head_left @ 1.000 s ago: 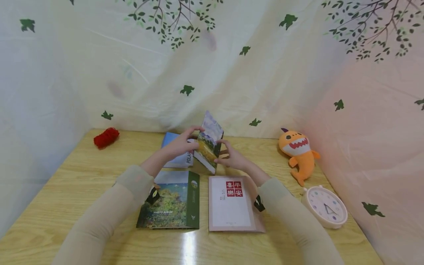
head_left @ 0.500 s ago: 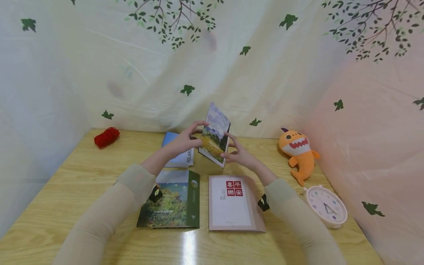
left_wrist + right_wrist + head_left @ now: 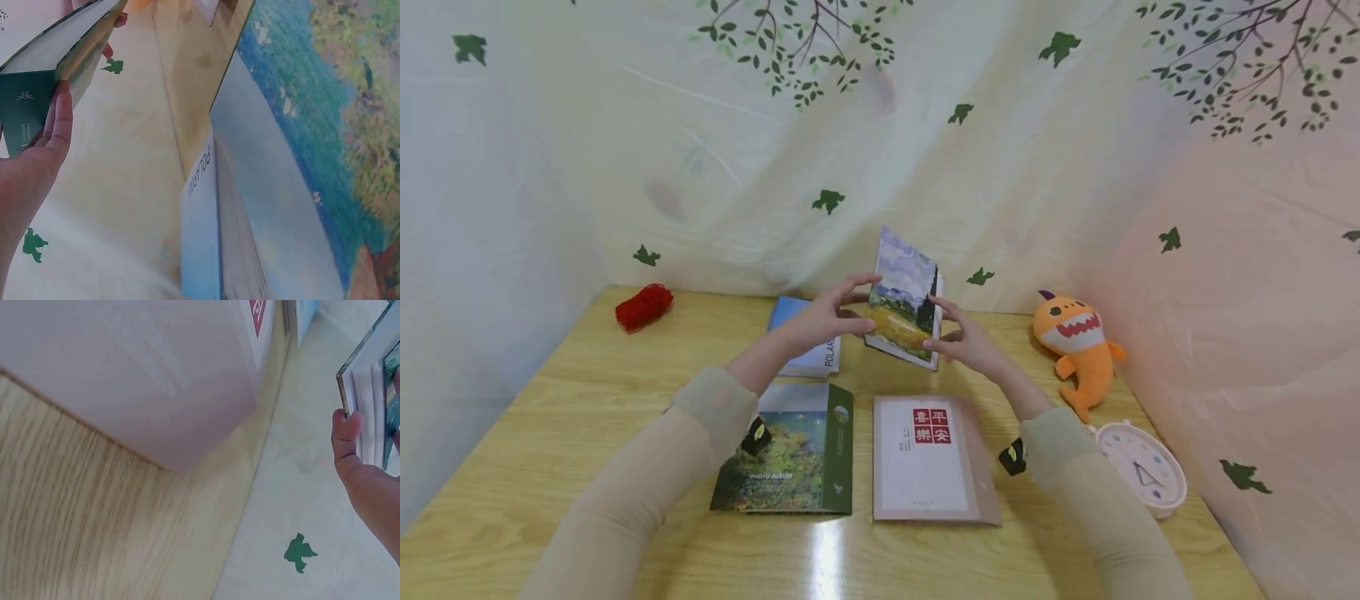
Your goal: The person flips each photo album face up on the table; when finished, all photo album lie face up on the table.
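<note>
A small thick photo album (image 3: 904, 300) with a painted landscape cover is held up above the back of the table, tilted. My left hand (image 3: 831, 317) grips its left side, where a green spine (image 3: 28, 109) shows in the left wrist view. On the opposite side, my right hand (image 3: 966, 337) pinches the page edge and cover; the right wrist view shows its thumb against the white pages (image 3: 367, 415). Below lie a green-edged photo album (image 3: 790, 454) on the left and a pink album (image 3: 925, 458) on the right. A blue book lettered "POLAR" (image 3: 793, 312) is partly behind my left hand.
A red yarn bundle (image 3: 643, 307) lies at the back left of the wooden table (image 3: 587, 400). An orange shark plush (image 3: 1086, 358) and a pale pink alarm clock (image 3: 1142, 467) are on the right. A leaf-printed cloth (image 3: 737, 167) hangs behind.
Both hands have raised the small album and carried it to the right, away from the blue book. Its cover has turned more toward the head camera. The other things stay put.
</note>
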